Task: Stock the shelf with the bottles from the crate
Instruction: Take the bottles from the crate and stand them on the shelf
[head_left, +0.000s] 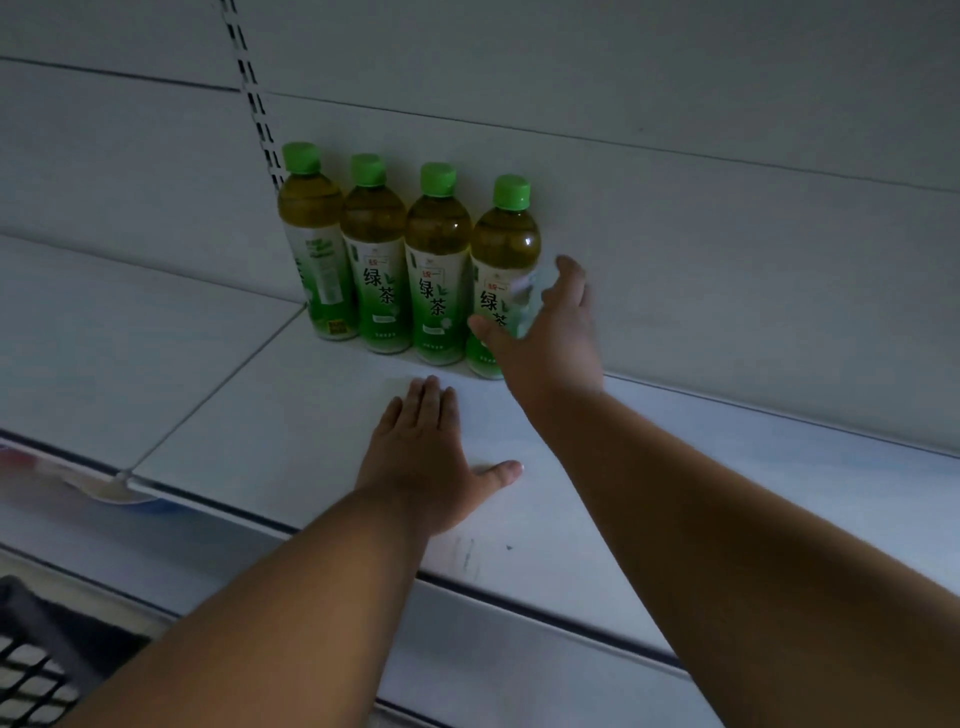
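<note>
Four bottles: green-capped tea bottles upright in a touching row against the back panel, at 12 o'clock from the hands.
Shelf: pale shelf, dim light, slotted upright at 11 o'clock.
Crate: dark mesh crate at 7 o'clock.
Left hand: left hand flat, fingers together, palm down on the shelf, holding nothing.
Right hand: right hand spread wide around the rightmost bottle; thumb touching its label, not closed.
</note>
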